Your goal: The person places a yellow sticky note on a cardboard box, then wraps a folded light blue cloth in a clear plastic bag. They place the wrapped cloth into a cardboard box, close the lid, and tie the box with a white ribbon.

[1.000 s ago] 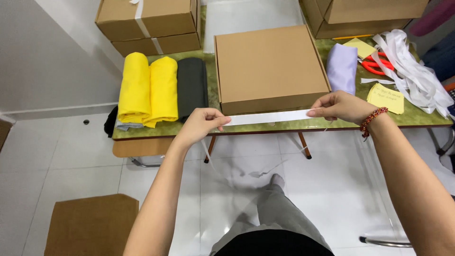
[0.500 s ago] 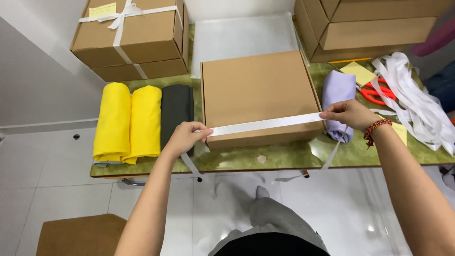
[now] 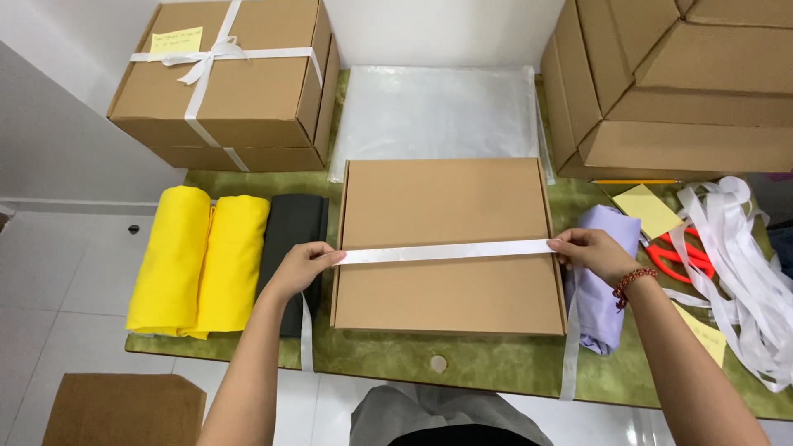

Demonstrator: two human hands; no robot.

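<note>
A white ribbon (image 3: 446,251) lies taut across the flat brown box (image 3: 446,248) mid-surface, left hand (image 3: 301,266) and right hand (image 3: 591,252) each with grip pinched on an end. A ribbon-tied box (image 3: 223,83) with a yellow note (image 3: 176,40) sits back left.

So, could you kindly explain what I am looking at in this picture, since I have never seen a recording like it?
There is no machine here: a person wears a camera on the head, so the view looks down at their own two bare hands. The left hand and right hand each pinch a white ribbon, stretched flat across the lid of a closed brown box. The box lies on a green table. Left of it lie two yellow cloth rolls and a black roll; right of it are a lilac roll, orange scissors and loose ribbon. Behind stands a box already tied.
</note>
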